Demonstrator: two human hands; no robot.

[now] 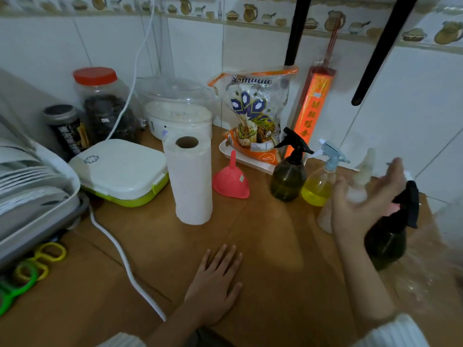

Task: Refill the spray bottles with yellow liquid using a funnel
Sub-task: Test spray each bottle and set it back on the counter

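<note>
A pink funnel (pixel 230 181) stands mouth down on the brown table (pixel 263 246). To its right are a dark olive spray bottle (pixel 288 179) with a black trigger and a clear spray bottle (pixel 318 189) with a pale blue trigger, part full of yellow liquid. A blurred translucent bottle (pixel 324 217) with a white top stands further right. My right hand (pixel 360 204) is spread around it, fingers apart; contact is unclear. A dark bottle (pixel 385 239) with a black trigger stands in front of that hand. My left hand (pixel 215 284) lies flat on the table.
A paper towel roll (pixel 190 181) stands left of the funnel, beside a white and green lunch box (pixel 120 169). A rice bag (pixel 255 116), jars and a steamer line the tiled wall. A white cable (pixel 120 254) crosses the table. A dish rack (pixel 30 196) and scissors (pixel 37 266) are at left.
</note>
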